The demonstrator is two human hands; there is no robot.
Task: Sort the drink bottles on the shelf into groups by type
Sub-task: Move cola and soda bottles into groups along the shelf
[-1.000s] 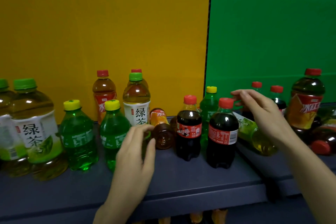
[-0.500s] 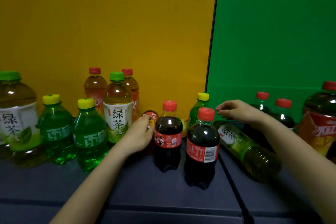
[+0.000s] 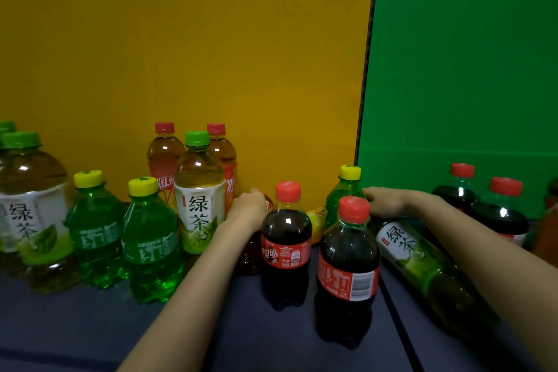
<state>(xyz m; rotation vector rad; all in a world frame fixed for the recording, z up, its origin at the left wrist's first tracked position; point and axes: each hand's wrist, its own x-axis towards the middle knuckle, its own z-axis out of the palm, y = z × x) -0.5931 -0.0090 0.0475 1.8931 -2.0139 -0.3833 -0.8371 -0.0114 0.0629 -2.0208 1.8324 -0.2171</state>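
Pale-green tea bottle lies on its side, white label upward.

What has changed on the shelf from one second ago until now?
Both hands reached deeper into the shelf. The left hand now rests on the lying brown bottle; the right hand lies at the neck of the lying green tea bottle. A firm grip is not visible. No bottle visibly moved.

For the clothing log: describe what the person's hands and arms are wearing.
The left hand and right hand are bare: no gloves, rings or watch in view. The left forearm and right forearm are uncovered as far as the frame's edge; no sleeve shows.
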